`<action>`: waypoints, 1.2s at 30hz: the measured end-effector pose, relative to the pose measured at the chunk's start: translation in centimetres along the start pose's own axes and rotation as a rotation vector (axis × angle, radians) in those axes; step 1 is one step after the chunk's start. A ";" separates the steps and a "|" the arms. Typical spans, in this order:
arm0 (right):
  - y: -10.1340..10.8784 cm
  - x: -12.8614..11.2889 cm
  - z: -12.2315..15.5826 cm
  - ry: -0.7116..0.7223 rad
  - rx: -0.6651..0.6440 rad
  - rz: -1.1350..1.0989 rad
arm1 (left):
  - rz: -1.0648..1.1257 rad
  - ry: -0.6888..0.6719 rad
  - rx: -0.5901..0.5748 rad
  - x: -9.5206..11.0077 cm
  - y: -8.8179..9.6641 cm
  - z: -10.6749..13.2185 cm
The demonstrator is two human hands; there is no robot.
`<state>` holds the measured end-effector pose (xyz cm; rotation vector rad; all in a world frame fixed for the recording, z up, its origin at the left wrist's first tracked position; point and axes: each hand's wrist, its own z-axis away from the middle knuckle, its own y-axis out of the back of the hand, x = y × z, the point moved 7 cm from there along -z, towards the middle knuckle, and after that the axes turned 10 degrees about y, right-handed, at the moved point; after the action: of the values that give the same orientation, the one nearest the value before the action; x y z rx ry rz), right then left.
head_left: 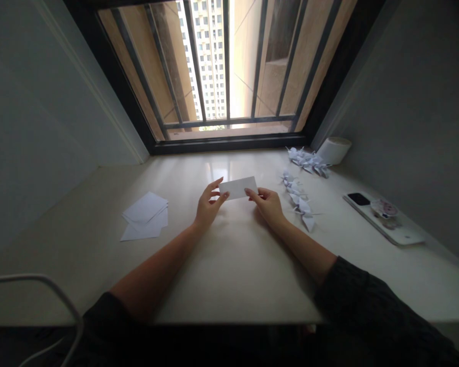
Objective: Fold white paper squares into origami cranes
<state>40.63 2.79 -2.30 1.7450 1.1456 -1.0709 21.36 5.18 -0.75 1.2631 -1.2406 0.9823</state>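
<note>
- Your left sleeve [99, 318]: dark fabric, ends near the elbow.
- Your right sleeve [367, 306]: dark, fine knit-like texture, cuff bunched on the forearm.
- Your left hand [206, 206] and right hand [270, 204]: bare, forearms too.

On the table [233, 265], the paper stack [145, 216] lies left of the hands; folded cranes [300, 201] lie right, more cranes [308, 160] behind beside a roll [334, 149], a phone [358, 199] farther right.

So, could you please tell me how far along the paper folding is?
Done: paper cranes lie on the right side of the desk. In hand: the left hand and right hand pinch one folded sheet. Left: a stack of flat sheets.
</note>
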 end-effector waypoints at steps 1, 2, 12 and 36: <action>0.0 -0.1 0.0 0.007 -0.005 0.006 | -0.007 0.000 0.001 0.0 -0.1 0.0; 0.0 -0.2 0.0 0.012 -0.007 0.016 | -0.015 -0.003 0.006 0.0 -0.1 0.0; 0.5 0.0 -0.1 0.013 0.050 0.088 | -0.231 -0.152 0.125 1.0 0.1 0.7; -0.1 -0.3 -0.2 0.060 0.028 -0.014 | -0.288 -0.120 0.125 0.6 0.2 0.5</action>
<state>40.54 2.93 -1.93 1.8040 1.1867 -1.0534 21.21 4.63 -0.15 1.5682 -1.0624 0.7934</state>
